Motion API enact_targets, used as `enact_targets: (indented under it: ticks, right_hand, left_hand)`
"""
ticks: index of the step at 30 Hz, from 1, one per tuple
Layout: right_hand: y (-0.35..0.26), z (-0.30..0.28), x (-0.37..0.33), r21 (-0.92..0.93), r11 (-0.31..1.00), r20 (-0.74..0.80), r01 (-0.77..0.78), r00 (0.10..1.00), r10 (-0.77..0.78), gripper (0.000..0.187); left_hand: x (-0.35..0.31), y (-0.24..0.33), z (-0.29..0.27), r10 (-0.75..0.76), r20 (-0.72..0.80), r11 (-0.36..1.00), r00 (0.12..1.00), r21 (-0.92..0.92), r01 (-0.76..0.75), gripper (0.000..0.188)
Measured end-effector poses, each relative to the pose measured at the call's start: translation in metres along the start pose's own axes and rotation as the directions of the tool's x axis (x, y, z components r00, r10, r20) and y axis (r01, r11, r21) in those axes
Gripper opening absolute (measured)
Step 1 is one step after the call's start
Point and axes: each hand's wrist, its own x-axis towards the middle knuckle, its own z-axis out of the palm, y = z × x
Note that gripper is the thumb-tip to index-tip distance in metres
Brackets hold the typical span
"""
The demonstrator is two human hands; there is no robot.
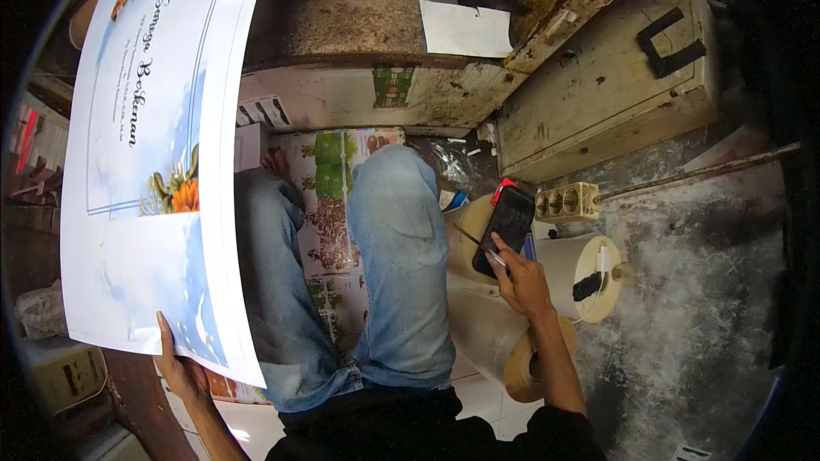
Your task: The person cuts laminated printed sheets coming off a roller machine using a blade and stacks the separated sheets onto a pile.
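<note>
My left hand (182, 369) grips the lower edge of a large white printed sheet (162, 273), thumb on its face. The sheet stands raised at the left, with script lettering, blue borders and orange flowers, and it covers part of my left leg. Out to the right, my right hand (524, 286) reaches over a dark phone (511, 220) with a red corner. A fingertip is on or just over its screen. Between the fingers sits a slim pen-like tool (498, 259), dark and silver; its exact kind is unclear. The phone lies on the end of a pale roll (465, 239).
Further pale rolls (576, 269) lie beside my right knee, one with a small black object on it. A power strip (567, 201) sits behind the phone. A worn wooden box (606, 77) and a stained shelf (359, 26) with a white paper piece (465, 29) stand ahead.
</note>
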Motion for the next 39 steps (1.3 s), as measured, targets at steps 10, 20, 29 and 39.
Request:
enact_targets:
  ticks: [10, 20, 29, 39]
  right_hand:
    - [-0.005, -0.062, 0.03, 0.4, 0.859, -0.207, -0.32, 0.881, 0.425, 0.031]
    - [-0.049, -0.067, 0.162, 0.717, 0.696, -0.232, 0.04, 0.955, 0.184, 0.03]
    - [-0.134, -0.027, 0.318, 0.85, 0.483, -0.138, 0.21, 0.974, -0.181, 0.029]
    - [-0.13, 0.006, 0.31, 0.84, 0.528, -0.046, 0.129, 0.985, -0.167, 0.033]
  left_hand:
    - [-0.02, -0.037, -0.035, -0.144, -0.052, 0.986, 0.988, -0.091, 0.139, 0.055]
    - [-0.066, -0.106, -0.067, -0.271, -0.038, 0.959, 0.962, -0.098, 0.266, 0.049]
    - [-0.117, -0.123, -0.043, -0.349, -0.089, 0.929, 0.933, -0.16, 0.333, 0.058]
    - [-0.149, -0.13, -0.078, -0.354, -0.104, 0.93, 0.929, -0.148, 0.338, 0.054]
